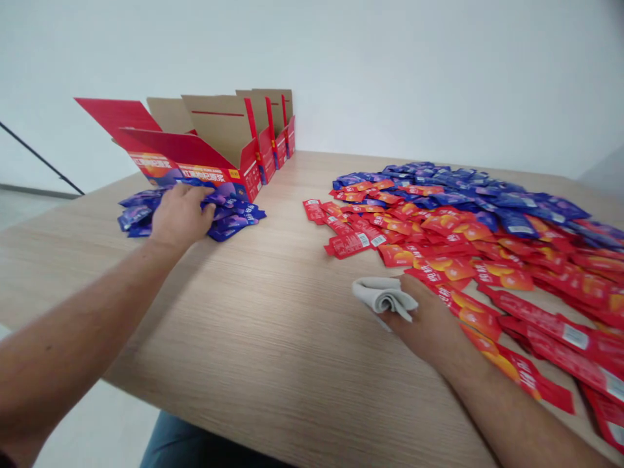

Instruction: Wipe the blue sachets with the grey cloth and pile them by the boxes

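Pale wall [429,78], wooden table [273,318]: open boxes [251,175] at ten o'clock, red packets [446,266] at three, blue heap [468,179] between two and three. Left hand [178,214] at nine, curled over blue packets [231,218], grip hidden; right hand [426,318] at four, closed round folded cloth [373,289]. Step, apparently: gathering blue packets; next move probably calls for fingers closing round several

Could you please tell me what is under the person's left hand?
Under the left hand is a small heap of blue packets on the table. Whatever lies directly beneath the palm and fingers is covered, so I cannot see it.
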The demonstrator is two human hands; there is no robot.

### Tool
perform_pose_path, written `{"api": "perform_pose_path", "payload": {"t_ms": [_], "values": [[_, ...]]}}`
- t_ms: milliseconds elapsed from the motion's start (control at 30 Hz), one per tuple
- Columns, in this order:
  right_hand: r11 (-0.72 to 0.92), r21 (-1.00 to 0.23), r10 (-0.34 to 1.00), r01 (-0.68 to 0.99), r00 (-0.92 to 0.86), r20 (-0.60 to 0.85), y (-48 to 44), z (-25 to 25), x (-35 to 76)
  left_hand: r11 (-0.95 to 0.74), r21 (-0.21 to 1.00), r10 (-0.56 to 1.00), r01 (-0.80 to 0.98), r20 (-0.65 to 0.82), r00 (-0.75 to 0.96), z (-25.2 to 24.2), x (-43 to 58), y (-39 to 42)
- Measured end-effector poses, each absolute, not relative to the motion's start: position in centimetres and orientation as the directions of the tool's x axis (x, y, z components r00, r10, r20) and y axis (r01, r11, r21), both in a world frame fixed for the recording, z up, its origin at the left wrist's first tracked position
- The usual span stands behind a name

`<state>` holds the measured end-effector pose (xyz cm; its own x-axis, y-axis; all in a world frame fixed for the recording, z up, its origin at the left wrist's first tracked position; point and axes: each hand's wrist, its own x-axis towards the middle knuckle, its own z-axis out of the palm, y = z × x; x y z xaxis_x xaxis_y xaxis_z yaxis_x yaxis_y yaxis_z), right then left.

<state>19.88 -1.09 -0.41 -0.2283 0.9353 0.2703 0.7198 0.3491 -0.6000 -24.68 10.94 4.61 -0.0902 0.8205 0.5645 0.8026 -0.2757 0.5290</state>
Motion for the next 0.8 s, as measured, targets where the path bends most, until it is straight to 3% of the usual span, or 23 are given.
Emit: {"api": "perform_pose_path", "payload": {"t_ms": [100,167,233,367,467,600,800], "values": [[0.389,-0.587,0.921,0.71,-0.283,0.268,-1.4,-0.3,19.2,-0.333,0.579,0.89,0.744,0.453,0.046,3.9,-18.2,7.8],[0.399,-0.584,0.917,0.707,-0.306,0.256,-1.6,-0.2,18.8,-0.327,0.657,0.945,0.68,0.219,0.243,3.5,-13.6,5.0],[0.392,-0.602,0.919,0.696,-0.322,0.226,-1.8,-0.1,18.4,-0.339,0.712,0.911,0.615,0.086,0.403,3.1,-9.3,2.4],[0.331,-0.69,0.933,0.644,-0.331,0.139,-1.7,-0.3,18.0,-0.52,0.678,0.761,0.52,0.091,0.642,2.5,-3.2,-0.1],[0.288,-0.764,0.941,0.577,-0.32,0.113,-1.5,-0.5,18.0,-0.581,0.631,0.738,0.513,0.144,0.659,2.3,-1.0,0.4],[0.21,-0.795,0.97,0.569,-0.225,0.095,-1.1,-1.3,18.2,-0.502,0.679,0.813,0.536,0.157,0.561,1.7,-0.9,1.9],[0.317,-0.761,0.947,0.566,-0.141,0.29,-0.7,-2.1,19.2,-0.384,0.695,0.9,0.608,0.134,0.415,0.2,-4.3,4.5]]}}
